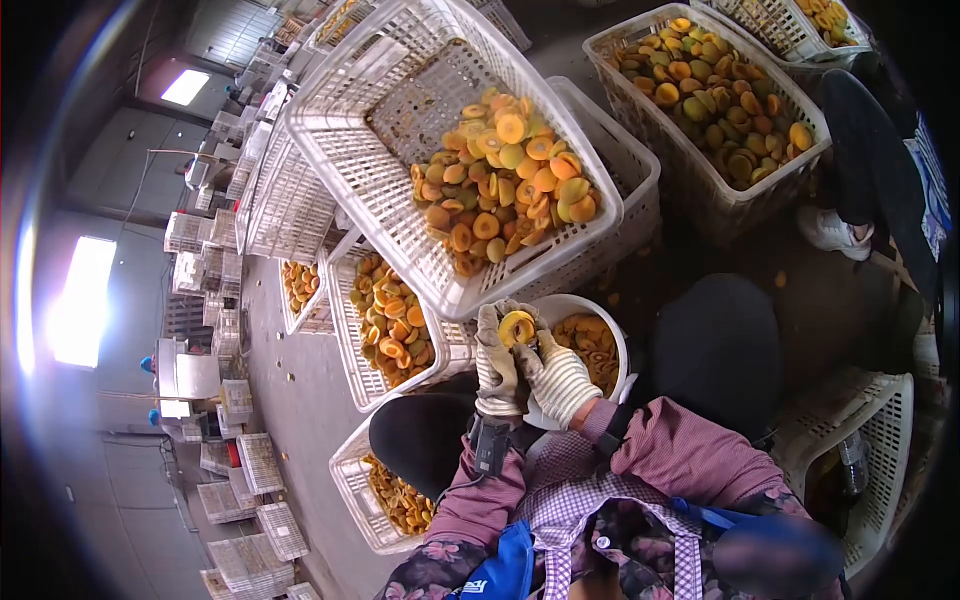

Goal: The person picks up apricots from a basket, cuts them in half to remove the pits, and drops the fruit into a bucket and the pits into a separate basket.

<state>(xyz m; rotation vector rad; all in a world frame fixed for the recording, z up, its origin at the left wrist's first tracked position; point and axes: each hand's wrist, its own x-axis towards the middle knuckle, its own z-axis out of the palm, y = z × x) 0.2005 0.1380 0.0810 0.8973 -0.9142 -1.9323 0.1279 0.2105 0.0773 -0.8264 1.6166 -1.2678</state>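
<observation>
Both my hands wear striped work gloves and meet in front of my lap. My left hand [497, 372] is closed on a halved apricot [516, 328], whose cut face and hollow centre show. My right hand [557, 372] presses against the same fruit from the other side, its fingers bent; whether it also holds a small tool is hidden. Just beyond my hands stands a tilted white crate [372, 215] with a heap of apricot halves [500, 180]. Beside and below my right hand is a white bucket [622, 345] with orange-brown pieces inside.
A crate of apricots [705, 100] stands at the upper right, near another person's leg and shoe [835, 232]. More crates of halves [390, 325] stand to the left, one lower down [400, 500]. An overturned-looking white crate [890, 450] is at the lower right.
</observation>
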